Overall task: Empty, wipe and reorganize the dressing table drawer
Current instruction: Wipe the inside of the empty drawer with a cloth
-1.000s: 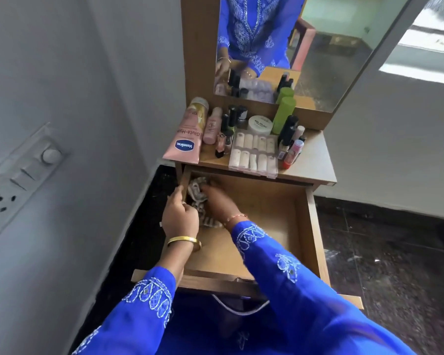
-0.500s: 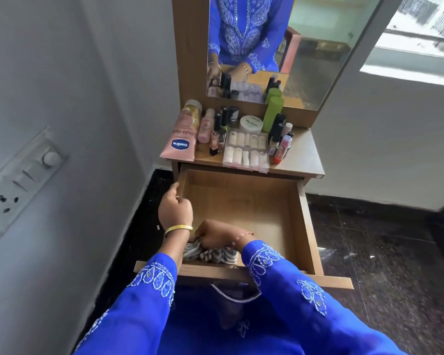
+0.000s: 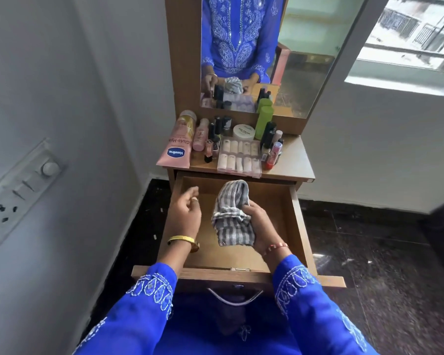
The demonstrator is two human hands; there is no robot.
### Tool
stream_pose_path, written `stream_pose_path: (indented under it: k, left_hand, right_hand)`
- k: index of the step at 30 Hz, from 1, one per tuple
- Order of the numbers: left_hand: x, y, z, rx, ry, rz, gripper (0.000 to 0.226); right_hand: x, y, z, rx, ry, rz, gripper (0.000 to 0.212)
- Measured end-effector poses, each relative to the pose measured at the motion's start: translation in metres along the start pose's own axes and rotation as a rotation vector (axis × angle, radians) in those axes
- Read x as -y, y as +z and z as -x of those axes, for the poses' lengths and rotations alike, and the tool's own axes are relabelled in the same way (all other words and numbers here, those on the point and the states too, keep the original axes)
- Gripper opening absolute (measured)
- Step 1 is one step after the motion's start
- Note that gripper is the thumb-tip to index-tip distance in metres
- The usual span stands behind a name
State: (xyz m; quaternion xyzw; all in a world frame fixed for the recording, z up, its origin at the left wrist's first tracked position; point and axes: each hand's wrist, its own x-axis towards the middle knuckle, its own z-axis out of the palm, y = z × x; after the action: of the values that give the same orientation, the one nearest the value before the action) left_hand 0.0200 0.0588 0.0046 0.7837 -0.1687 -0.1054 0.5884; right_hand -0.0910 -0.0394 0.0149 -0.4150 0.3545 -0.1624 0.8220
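Holding the wiping cloth up over the pulled-out drawer [image 3: 296,226], with nothing left inside it.

Right hand [image 3: 258,221] has its fingers curled round a striped grey cloth [image 3: 232,213] — folded, its long side running from the drawer's back toward the person, lifted clear of the wooden floor. Left hand [image 3: 187,213] hovers just beside it, near the drawer's left wall, fingers loosely bent and gripping nothing (a gold bangle sits at the wrist). The cloth lies to the right of that free hand, close enough to take or refold. Bottles, tubes and a nail set [image 3: 239,156] crowd the tabletop [image 3: 296,162] beyond — well apart from both hands, so refilling means reaching forward over the drawer's back edge, probably next.
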Motion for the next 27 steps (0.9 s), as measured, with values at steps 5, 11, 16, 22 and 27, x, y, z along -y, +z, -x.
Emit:
stream_pose_path:
  k: [5, 11, 16, 22, 27]
  left_hand:
    - [-0.002, 0.002, 0.005, 0.211, -0.051, -0.021, 0.021]
    - [-0.004, 0.004, 0.007, 0.524, -0.212, 0.043, 0.043]
    - [0.002, 0.002, 0.003, 0.611, -0.347, 0.201, 0.081]
    - [0.007, 0.002, -0.003, 0.609, -0.388, 0.249, 0.028]
    - [0.004, 0.000, -0.004, 0.598, -0.559, 0.367, 0.034]
  right_hand:
    - [-0.009, 0.008, 0.003, -0.184, -0.146, 0.060, 0.020]
    - [-0.015, 0.012, 0.010, -0.158, -0.428, 0.414, 0.024]
    - [-0.024, 0.015, 0.009, -0.096, -0.496, 0.740, 0.053]
    - [-0.026, 0.013, 0.007, -0.191, -0.648, 0.932, 0.033]
    - [-0.020, 0.010, 0.002, -0.373, -0.662, 0.844, 0.043]
